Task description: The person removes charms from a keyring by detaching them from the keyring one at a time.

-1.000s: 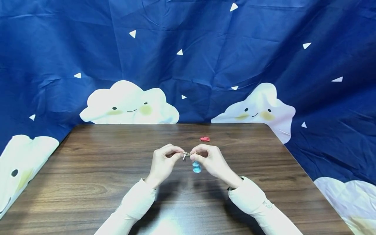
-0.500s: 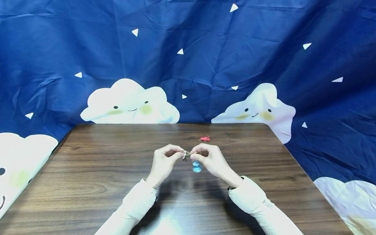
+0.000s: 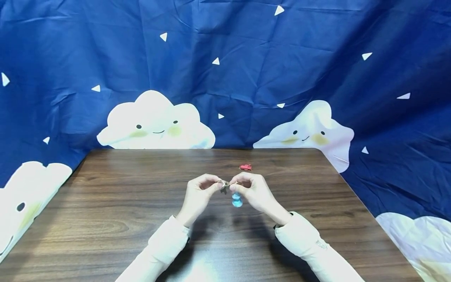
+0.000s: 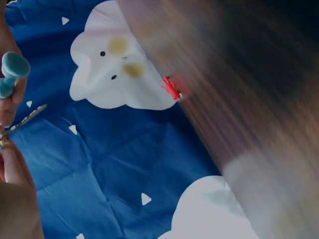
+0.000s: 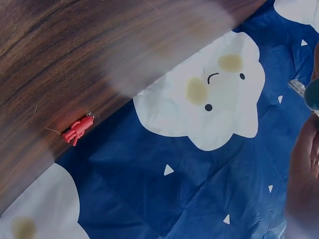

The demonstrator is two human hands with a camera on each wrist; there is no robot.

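Observation:
My left hand and right hand meet above the middle of the table, each pinching a small gold-coloured metal ring between thumb and forefinger. From the ring hangs a small key-like metal piece, between the two hands; the left wrist view shows a flat, toothed-looking metal piece there. Below the right fingertips dangles a light-blue pendant, shaped like a chess pawn with rounded ends. Fingertips cover part of the ring. In the right wrist view the pendant partly shows at the edge.
On the brown wooden table, beyond the right hand, lies a small red figure-shaped charm with a metal loop at one end. Behind the table's far edge hangs a blue cloth printed with clouds.
Both hands have shifted very slightly to the right, still pinching the ring. The hanging metal piece has turned and now looks darker. The red charm has stayed in place.

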